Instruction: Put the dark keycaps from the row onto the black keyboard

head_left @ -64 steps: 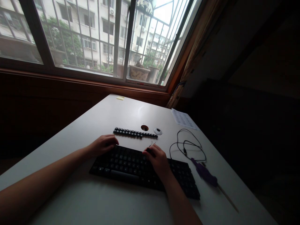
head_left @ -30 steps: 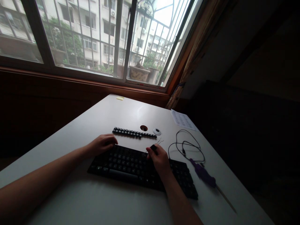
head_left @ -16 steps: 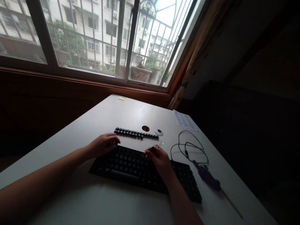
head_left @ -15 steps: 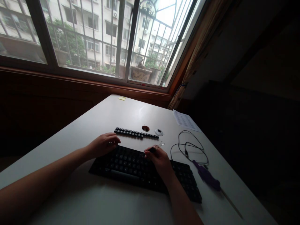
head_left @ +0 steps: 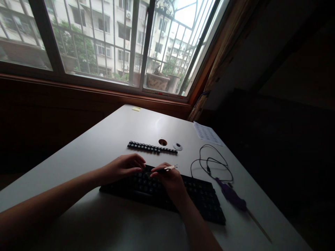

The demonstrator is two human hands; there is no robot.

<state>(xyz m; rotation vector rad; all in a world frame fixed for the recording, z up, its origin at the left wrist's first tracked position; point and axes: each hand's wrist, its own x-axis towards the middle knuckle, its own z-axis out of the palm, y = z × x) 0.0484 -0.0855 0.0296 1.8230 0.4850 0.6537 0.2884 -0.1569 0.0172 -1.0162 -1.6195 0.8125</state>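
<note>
A black keyboard (head_left: 204, 197) lies across the table in front of me, with its upper key rows partly hidden by my hands. My left hand (head_left: 125, 167) hovers over its upper left part, fingers bent but apart, and nothing shows in them. Over the middle keys, my right hand (head_left: 170, 179) pinches a small keycap puller (head_left: 167, 168) with a dark handle and thin wire ends pointing right. The fingertips of both hands are close together. Behind the keyboard, loose black keycaps (head_left: 146, 147) stand lined up in rows.
A black cable (head_left: 200, 160) loops on the right, beside a purple-handled screwdriver (head_left: 232, 197). Farther back are a round table hole (head_left: 162, 142), its white ring cover (head_left: 177, 146), a printed sheet (head_left: 206, 133) and a yellow sticky note (head_left: 136, 108). The white table (head_left: 104, 139) meets the window wall.
My left hand has shifted right and over the keyboard. My right hand has moved slightly left with the keycap puller, whose wire end has turned lower, and the hands are nearer each other.
</note>
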